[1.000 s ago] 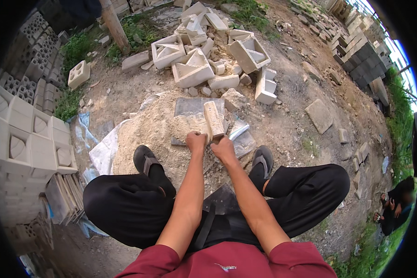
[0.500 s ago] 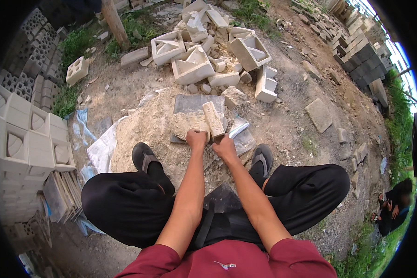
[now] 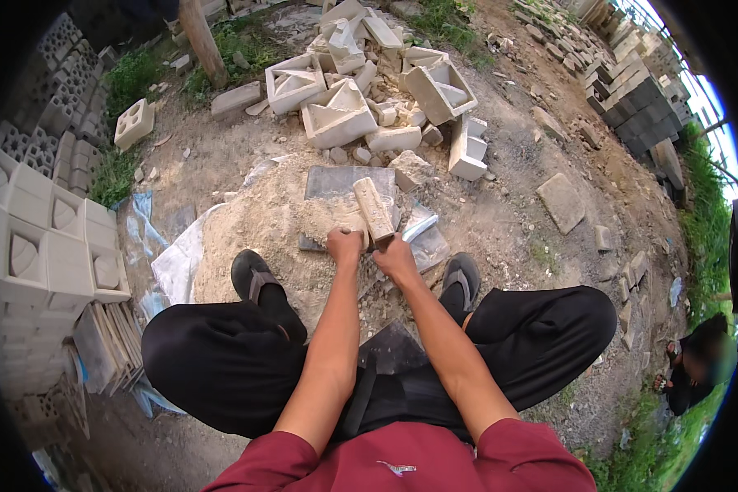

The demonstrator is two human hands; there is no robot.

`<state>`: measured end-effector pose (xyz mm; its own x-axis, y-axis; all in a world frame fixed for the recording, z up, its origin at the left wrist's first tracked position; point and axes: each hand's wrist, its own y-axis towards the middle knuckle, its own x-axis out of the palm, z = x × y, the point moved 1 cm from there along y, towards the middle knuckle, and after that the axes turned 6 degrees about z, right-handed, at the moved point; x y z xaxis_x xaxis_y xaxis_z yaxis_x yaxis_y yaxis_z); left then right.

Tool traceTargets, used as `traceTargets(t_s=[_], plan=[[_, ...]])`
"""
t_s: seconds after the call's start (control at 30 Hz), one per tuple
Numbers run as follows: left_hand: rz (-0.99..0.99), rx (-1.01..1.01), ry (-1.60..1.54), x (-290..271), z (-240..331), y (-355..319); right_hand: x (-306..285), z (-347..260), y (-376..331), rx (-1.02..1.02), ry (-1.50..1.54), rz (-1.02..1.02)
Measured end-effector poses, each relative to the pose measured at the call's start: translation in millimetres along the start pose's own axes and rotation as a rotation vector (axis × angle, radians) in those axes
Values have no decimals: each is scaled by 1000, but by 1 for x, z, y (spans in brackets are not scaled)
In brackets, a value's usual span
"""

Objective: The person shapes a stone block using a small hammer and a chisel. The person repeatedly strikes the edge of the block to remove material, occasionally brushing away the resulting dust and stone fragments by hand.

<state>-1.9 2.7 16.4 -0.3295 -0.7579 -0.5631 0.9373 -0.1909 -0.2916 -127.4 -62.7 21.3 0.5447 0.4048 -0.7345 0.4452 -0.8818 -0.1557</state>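
A pale, sand-coated oblong block (image 3: 373, 207) stands tilted over a dark flat board (image 3: 336, 182) between my feet. My right hand (image 3: 395, 256) is closed at the block's near lower end, which looks dark. Just left of it my left hand (image 3: 346, 243) is closed in a fist, low over the sandy edge of the board. The fingers hide what it grips, if anything. Loose tan sand (image 3: 250, 217) is heaped left of the board and spills onto it.
Broken cream moulded blocks (image 3: 340, 115) lie piled beyond the board. Clear plastic sheeting (image 3: 425, 238) is beside my right hand. Stacked cream blocks (image 3: 66, 254) and thin boards (image 3: 111, 344) stand at left, grey blocks (image 3: 644, 115) at far right. Another person (image 3: 693, 361) crouches at lower right.
My hands and the oblong block keep almost the same place, and the whole view shifts very slightly. The person at lower right has shifted, with the head now lower and the hands less visible.
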Motion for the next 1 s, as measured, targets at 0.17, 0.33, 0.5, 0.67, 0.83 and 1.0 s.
traceTargets(t_s=[0.17,0.33,0.5,0.67,0.83,1.0], plan=[[-25,-40,-7,-5,-16,12,-25,-26,14,18,120,-71],[-20,-9,53,-8,-15,10,-32,-32,13,-21,370,119],[17,-12,85,-6,-10,5,3,5,-3,17,34,-7],[-30,-25,88,-12,-17,9,-14,-8,7,-25,326,3],[-23,25,86,-10,-23,7,-31,-26,10,-105,394,153],[-37,27,33,-2,-22,12,-11,-4,0,-21,178,-14]])
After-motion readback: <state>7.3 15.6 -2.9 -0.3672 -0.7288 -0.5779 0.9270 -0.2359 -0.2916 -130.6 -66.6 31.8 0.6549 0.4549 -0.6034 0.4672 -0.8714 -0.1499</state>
